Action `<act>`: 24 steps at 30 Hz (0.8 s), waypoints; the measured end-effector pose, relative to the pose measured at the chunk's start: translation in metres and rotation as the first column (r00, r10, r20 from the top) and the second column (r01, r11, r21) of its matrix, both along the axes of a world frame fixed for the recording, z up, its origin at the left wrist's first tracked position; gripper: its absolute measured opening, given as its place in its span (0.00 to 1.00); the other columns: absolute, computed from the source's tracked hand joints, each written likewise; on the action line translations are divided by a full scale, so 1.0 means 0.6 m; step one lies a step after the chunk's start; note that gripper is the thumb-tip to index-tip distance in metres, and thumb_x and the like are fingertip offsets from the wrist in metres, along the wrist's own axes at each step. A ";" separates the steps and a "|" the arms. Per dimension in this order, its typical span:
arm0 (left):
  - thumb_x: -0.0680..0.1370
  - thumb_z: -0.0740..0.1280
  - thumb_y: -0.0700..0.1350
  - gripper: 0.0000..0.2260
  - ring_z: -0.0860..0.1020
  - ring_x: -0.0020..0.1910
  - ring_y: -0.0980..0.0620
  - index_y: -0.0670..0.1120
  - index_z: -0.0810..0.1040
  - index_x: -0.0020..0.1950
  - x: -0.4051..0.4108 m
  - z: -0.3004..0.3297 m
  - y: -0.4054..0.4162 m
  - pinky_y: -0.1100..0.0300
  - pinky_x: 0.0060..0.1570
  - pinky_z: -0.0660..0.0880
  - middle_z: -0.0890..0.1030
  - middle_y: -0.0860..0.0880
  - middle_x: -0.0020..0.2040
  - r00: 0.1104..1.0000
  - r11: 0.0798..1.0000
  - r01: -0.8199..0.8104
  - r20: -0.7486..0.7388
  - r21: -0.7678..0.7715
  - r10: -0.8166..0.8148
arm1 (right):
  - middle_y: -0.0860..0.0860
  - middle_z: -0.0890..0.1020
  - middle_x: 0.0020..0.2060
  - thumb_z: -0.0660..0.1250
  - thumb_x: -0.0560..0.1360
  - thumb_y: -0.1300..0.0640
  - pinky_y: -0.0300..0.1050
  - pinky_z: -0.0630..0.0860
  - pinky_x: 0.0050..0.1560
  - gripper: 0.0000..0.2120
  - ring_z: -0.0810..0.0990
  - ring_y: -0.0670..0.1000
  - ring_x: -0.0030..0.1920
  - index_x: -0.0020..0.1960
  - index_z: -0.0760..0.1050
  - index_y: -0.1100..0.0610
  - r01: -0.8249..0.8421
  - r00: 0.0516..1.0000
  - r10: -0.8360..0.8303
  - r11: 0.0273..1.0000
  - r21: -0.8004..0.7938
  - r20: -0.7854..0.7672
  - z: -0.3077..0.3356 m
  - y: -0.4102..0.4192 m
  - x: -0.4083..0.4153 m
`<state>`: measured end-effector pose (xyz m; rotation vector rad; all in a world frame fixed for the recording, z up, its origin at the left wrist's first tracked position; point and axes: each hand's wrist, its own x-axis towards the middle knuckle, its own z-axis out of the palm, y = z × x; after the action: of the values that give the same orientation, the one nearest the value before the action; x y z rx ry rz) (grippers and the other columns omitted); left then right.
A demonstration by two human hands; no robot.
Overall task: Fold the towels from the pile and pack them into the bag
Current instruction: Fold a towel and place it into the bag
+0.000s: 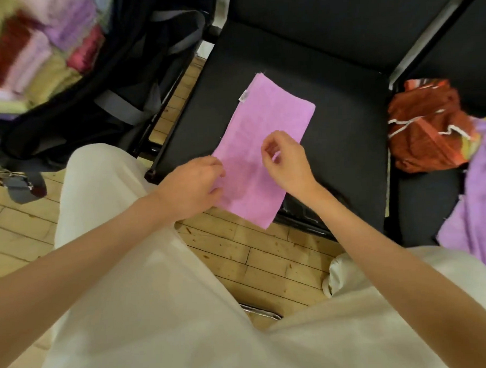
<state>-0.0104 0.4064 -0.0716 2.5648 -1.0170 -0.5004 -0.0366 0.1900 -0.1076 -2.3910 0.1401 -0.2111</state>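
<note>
**Pink towel folded on the black chair seat**

Wooden floor boards (255,255) run under everything, and the landmark is the black chair seat (329,79) in the middle. Far to the left of the seat stands an open dark bag (139,77), and folded towels (39,61) in yellow, pink, purple and red are stacked inside it; this part is blurred. Just left of the seat's near corner is the left hand (192,185), and its fingers (218,168) are curled on the left edge of the pink towel (265,144); they seem to pinch this edge, but the grip itself is hidden. The pink towel lies flat on the seat as a long folded strip, and its near end hangs over the front edge of the seat. A small white label (244,96) shows on its far left edge. The right hand (288,160) is over the middle of the towel, fingers loosely curled and holding nothing. To the right of the seat, on a second dark chair (427,205), lies the pile: a crumpled red towel (424,128) and a purple towel (474,203).
</note>
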 end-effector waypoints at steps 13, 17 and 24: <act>0.75 0.66 0.40 0.18 0.74 0.62 0.46 0.42 0.74 0.65 -0.018 -0.022 -0.009 0.52 0.61 0.71 0.76 0.45 0.64 0.994 0.987 0.103 0.012 0.127 -0.105 | 0.59 0.66 0.71 0.70 0.66 0.62 0.50 0.50 0.74 0.16 0.61 0.57 0.74 0.53 0.71 0.57 -0.355 0.935 0.314 0.834 -0.423 -0.165 -0.061 -0.001 -0.160; 0.69 0.75 0.50 0.29 0.74 0.62 0.44 0.41 0.71 0.66 -0.036 -0.022 -0.011 0.50 0.59 0.72 0.75 0.44 0.64 0.993 0.982 0.108 0.024 0.157 -0.113 | 0.59 0.70 0.69 0.60 0.77 0.57 0.50 0.56 0.72 0.10 0.65 0.58 0.71 0.54 0.73 0.59 -0.304 0.952 0.287 0.877 -0.371 -0.103 -0.051 0.007 -0.160; 0.71 0.71 0.56 0.18 0.75 0.43 0.49 0.46 0.72 0.52 -0.056 -0.034 -0.036 0.57 0.38 0.70 0.75 0.50 0.44 0.966 0.990 0.004 0.255 0.139 -0.040 | 0.51 0.69 0.26 0.51 0.83 0.55 0.44 0.60 0.26 0.09 0.66 0.51 0.25 0.56 0.64 0.60 -0.066 0.995 0.058 0.994 -0.092 -0.086 0.006 0.008 -0.168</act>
<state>-0.0441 0.3850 -0.0918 2.7986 -1.1324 -0.2541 -0.1373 0.1950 -0.1042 -2.4961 0.0957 -0.0907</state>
